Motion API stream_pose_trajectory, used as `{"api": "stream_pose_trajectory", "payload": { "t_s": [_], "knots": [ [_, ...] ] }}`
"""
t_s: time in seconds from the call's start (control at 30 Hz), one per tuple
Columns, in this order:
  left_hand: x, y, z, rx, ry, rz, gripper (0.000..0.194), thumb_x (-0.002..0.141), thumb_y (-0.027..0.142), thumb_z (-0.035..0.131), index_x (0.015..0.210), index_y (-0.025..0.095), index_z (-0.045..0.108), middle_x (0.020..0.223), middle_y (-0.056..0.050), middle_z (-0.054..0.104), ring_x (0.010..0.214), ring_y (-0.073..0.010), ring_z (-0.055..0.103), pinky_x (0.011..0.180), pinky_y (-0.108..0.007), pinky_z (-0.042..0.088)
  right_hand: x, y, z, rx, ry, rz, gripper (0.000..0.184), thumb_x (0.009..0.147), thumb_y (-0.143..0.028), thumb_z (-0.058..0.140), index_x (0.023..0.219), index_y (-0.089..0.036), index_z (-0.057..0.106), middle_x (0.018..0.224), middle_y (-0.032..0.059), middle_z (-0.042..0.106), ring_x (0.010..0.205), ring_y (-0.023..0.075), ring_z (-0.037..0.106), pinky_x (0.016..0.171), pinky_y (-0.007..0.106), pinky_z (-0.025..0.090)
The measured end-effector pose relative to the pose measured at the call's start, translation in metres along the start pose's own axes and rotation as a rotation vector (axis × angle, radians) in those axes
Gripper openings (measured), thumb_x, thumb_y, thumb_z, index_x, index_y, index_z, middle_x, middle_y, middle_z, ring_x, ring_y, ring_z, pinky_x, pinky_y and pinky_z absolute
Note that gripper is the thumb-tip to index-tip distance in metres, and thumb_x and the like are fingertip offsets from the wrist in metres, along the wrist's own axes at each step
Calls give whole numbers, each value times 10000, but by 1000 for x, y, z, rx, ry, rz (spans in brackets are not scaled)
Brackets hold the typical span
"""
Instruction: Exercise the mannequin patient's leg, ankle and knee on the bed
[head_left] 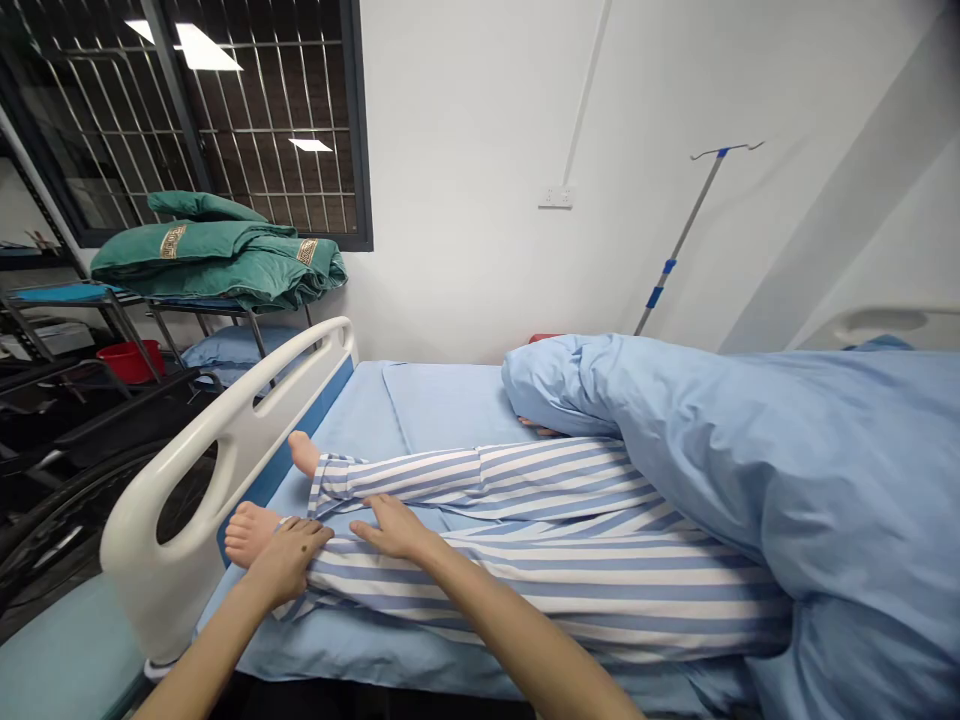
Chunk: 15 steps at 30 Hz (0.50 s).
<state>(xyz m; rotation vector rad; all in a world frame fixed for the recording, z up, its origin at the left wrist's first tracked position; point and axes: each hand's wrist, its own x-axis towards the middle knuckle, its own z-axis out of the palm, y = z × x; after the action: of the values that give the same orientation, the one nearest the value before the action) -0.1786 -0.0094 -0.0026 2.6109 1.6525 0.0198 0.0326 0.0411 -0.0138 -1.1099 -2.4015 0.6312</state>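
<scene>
A figure lies on the bed in blue-and-white striped trousers (555,580); its bare feet look like a manikin's, the near foot (251,533) and the far foot (304,453) pointing at the footboard. My left hand (290,557) lies across the near ankle at the trouser cuff, fingers stretched out over the cloth, thumb hidden. Further up the same shin rests my right hand (394,528), palm down, thumb and fingers apart. A light-blue quilt (712,440) covers the figure from the thighs up. Part of the figure's hand (538,427) shows beneath the quilt edge.
A white-and-blue footboard (225,430) rises at the left end of the mattress (442,400). Beyond it stand a wheelchair (82,470), green folded bedding (225,250) on chairs and a red bucket (131,360). An IV pole (682,235) stands behind the bed.
</scene>
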Motion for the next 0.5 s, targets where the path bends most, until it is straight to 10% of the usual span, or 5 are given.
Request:
{"api": "stream_pose_trajectory", "payload": {
  "t_s": [0.3, 0.5],
  "knots": [
    [50, 2, -6, -486, 336, -276, 418, 696, 285, 462, 1101, 191, 517, 1152, -71, 573, 1090, -213, 505, 947, -359, 384, 42, 14, -2, -36, -20, -45, 473, 709, -331, 568, 1130, -124, 517, 1107, 130, 572, 1026, 251, 523, 859, 340, 408],
    [86, -17, -5, -364, 624, -524, 390, 700, 225, 433, 1079, 161, 499, 1109, -108, 556, 1061, -265, 480, 914, -427, 384, 116, 10, -5, -99, 65, -113, 577, 684, -323, 589, 1204, -131, 430, 1173, 137, 507, 1066, 252, 475, 890, 369, 390]
  ]
}}
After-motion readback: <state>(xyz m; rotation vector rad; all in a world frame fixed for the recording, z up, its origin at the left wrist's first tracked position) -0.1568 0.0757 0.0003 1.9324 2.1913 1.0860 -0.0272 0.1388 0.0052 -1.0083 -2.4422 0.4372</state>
